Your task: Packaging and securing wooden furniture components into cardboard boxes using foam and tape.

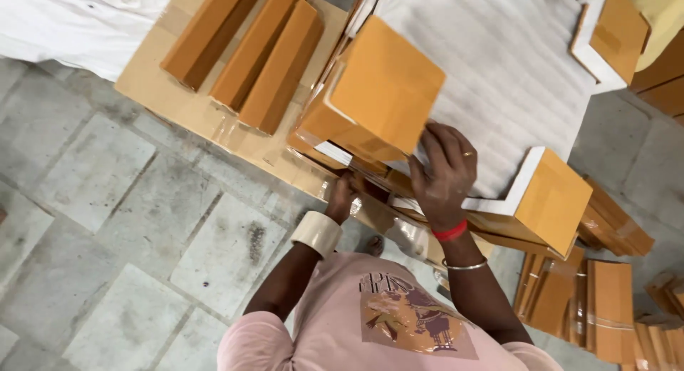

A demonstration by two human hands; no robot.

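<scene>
looking down, the person's right hand (443, 173) lies with its fingers (438, 146) spread and bent over the near edge of a white foam sheet (491, 64), touching it just beside an orange cardboard corner piece (377, 93) that sits on the sheet's left corner. the left hand (340, 198) reaches in under the stack's near edge; its fingers are hidden there, so i cannot tell whether they are closed on anything. three such corner pieces cap the sheet: the one by the hands, one on the near right corner (548, 200), and one at the far right corner (613, 32). three long orange cardboard strips (246, 47) lie side by side on a flat brown cardboard sheet (178, 100) to the left, whose near edge is taped. more orange strips and flat pieces (598, 307) are stacked on the floor to the right; their count is unclear. no tabletop shows; everything rests low over a floor (100, 200) of grey stone slabs with dark joints. a white cloth (71, 25) lies at the upper left.
</scene>
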